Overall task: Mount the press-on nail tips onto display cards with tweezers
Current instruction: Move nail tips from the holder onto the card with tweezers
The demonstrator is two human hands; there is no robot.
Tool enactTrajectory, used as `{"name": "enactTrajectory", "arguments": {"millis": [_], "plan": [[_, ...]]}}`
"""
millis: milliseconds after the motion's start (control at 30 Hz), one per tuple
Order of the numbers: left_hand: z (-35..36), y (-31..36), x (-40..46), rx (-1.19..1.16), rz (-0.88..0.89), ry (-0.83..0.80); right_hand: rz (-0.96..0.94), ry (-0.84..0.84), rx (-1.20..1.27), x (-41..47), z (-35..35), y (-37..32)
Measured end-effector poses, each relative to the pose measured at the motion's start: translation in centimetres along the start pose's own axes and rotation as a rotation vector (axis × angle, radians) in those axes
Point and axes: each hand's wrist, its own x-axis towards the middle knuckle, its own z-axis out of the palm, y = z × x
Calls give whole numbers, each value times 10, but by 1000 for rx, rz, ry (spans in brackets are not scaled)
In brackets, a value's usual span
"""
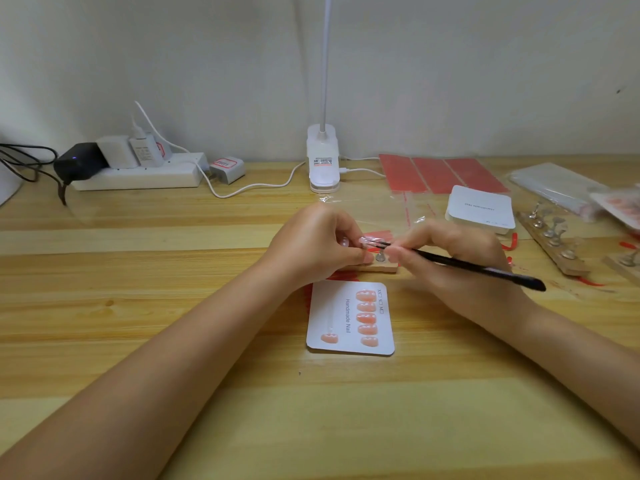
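A white display card (349,336) printed "Handmade Nail" lies on the wooden table, carrying several peach nail tips (367,318) in a right column and one at lower left. Beyond it my left hand (315,245) pinches a pale pink nail tip (367,241) on a small metal stand (380,257) mounted on a wooden block. My right hand (450,261) grips a thin black tool (485,269) whose tip touches that nail tip. Most of the wooden block is hidden by my hands.
A stack of blank cards (481,207) sits at the right, beside a wooden strip with metal stands (554,240), clear bags and red sheets (440,173). A white lamp base (322,161) stands at the back centre, a power strip (138,174) at back left.
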Motion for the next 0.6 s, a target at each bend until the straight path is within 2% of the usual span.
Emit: {"name": "enactTrajectory", "arguments": {"millis": [100,267,600], "plan": [[1,1,0,2,3,-3,70,99,200,-2,-3,-4],[0,1,1,-4,-6,-10,178,134,359,2,0,0],[0,0,1,6,-6,-10,201,140,400,3,2,2]]}}
